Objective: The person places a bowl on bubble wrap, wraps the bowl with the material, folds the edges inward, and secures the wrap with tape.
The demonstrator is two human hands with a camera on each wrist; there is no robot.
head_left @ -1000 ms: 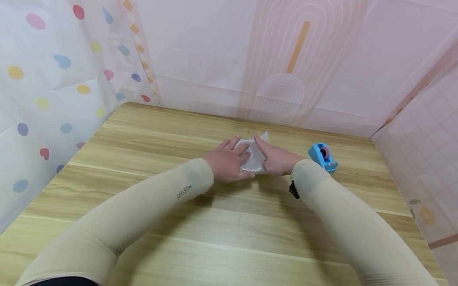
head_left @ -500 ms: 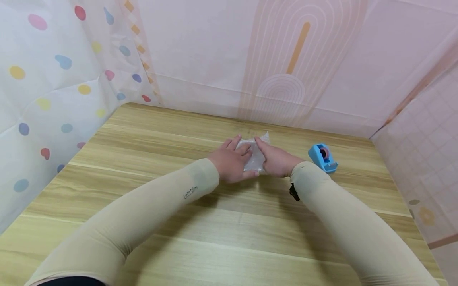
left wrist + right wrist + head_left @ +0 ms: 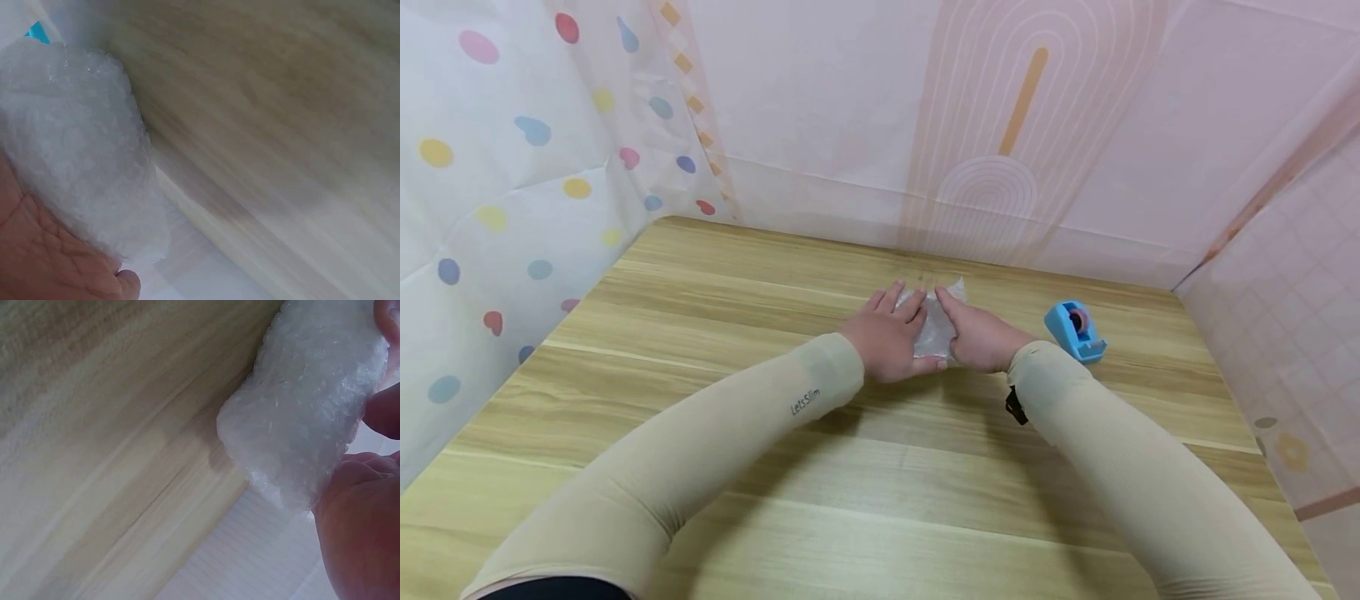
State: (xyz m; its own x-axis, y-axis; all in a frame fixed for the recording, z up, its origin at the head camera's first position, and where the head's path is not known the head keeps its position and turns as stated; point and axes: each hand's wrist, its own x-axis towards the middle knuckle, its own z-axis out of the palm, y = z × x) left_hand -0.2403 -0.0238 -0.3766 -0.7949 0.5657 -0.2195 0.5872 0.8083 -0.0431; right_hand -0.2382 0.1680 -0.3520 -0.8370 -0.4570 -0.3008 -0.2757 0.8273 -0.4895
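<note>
Bubble wrap (image 3: 934,333), whitish and puffy, lay toward the far edge of the wood-grain surface (image 3: 850,517), between two hands. At its left, the left hand (image 3: 886,337) rested against it with fingers straight, that grip not closed round anything. At its right, the right hand (image 3: 987,336) held the wrap's side, its grip curled on it. Farther right sat a blue tape dispenser (image 3: 1072,333). Beige sleeves (image 3: 700,458) covered both arms.

The table (image 3: 910,467) has a wood-grain top. A spotted white sheet (image 3: 535,200) bounds the left, an arch-printed pink sheet (image 3: 820,108) the rear, a grid-patterned sheet (image 3: 1285,275) the right.
</note>
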